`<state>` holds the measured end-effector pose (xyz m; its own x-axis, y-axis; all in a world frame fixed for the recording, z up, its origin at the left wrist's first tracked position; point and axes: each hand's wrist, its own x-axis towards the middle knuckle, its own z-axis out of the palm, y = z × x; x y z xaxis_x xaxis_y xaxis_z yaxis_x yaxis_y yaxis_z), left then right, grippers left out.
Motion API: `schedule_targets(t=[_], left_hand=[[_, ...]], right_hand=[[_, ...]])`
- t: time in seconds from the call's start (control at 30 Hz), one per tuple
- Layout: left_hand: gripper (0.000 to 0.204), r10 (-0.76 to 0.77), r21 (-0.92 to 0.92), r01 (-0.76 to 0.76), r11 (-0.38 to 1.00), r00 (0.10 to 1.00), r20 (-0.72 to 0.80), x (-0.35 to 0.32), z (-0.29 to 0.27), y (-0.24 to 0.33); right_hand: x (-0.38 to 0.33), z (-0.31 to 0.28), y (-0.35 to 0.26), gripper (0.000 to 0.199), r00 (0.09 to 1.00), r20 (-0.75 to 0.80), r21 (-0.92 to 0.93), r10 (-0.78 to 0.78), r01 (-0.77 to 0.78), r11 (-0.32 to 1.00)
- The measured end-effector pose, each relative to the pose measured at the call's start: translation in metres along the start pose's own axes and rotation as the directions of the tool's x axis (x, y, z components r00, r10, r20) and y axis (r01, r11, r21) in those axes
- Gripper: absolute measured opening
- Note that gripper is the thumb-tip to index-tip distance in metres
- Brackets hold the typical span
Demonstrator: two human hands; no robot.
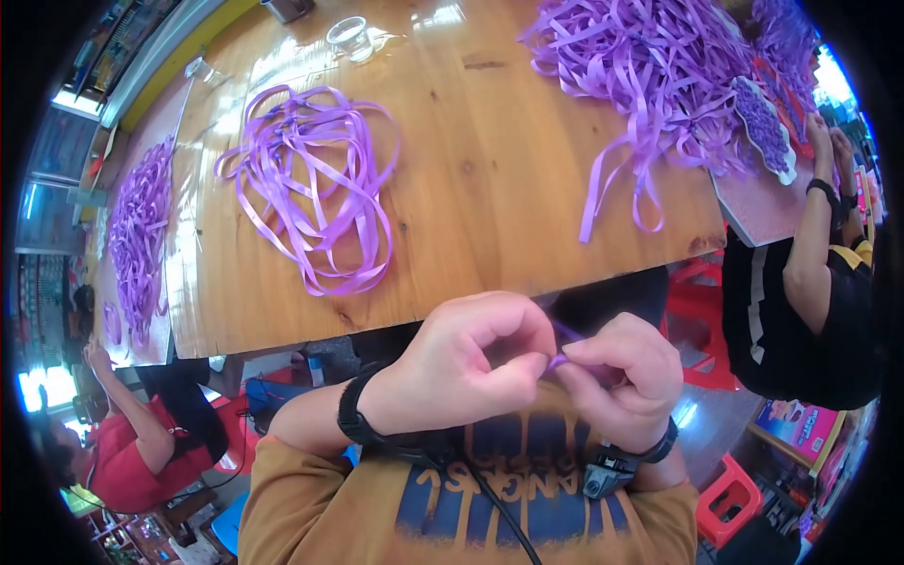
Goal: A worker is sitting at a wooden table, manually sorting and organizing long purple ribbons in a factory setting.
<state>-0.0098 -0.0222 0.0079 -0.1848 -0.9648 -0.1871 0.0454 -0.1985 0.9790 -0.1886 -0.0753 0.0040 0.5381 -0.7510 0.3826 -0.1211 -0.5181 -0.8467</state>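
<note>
My left hand [466, 363] and my right hand [621, 377] meet close to my chest, below the near edge of the wooden table [490, 169]. Both pinch a small piece of purple ribbon [563, 350] between fingertips and thumbs; only a short bit shows between the hands. Each wrist wears a black band with a cable. On the table ahead lies a loose tangle of purple ribbon [315, 184], and a much larger heap of purple ribbon [650, 85] sits at the far right.
A clear glass cup [350, 36] stands at the far table edge. A person in black [810, 301] works at the right beside a white tray of purple pieces [765, 127]. A person in red [132, 452] sits lower left by another ribbon pile [137, 235]. A red stool [730, 499] stands below right.
</note>
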Motion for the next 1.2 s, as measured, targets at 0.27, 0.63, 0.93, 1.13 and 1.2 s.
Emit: schedule_targets(t=[0.27,0.63,0.93,1.13,1.2], left_hand=[[0.006,-0.018,-0.008,0.018,1.000,1.000,0.017,-0.004,-0.003,0.000],[0.005,0.076,0.068,-0.077,0.995,0.997,0.019,-0.003,-0.001,-0.002],[0.007,0.140,0.113,-0.144,0.983,0.989,0.039,0.004,-0.001,-0.004],[0.038,0.018,-0.128,0.022,0.991,0.954,0.300,0.013,0.001,-0.023],[0.046,0.034,-0.150,0.036,0.988,0.897,0.440,0.023,0.012,-0.024]], right_hand=[[-0.002,-0.004,0.004,0.018,0.992,0.103,-0.039,-0.071,0.075,0.996],[-0.004,-0.001,0.001,0.016,0.989,0.145,0.119,0.014,-0.032,0.992],[-0.005,-0.003,0.005,0.009,0.996,0.069,0.101,0.052,-0.058,0.993],[-0.009,-0.002,-0.007,0.007,0.971,0.096,0.229,0.219,-0.235,0.945],[-0.026,-0.001,-0.001,0.005,0.952,-0.049,0.410,0.303,-0.257,0.875]])
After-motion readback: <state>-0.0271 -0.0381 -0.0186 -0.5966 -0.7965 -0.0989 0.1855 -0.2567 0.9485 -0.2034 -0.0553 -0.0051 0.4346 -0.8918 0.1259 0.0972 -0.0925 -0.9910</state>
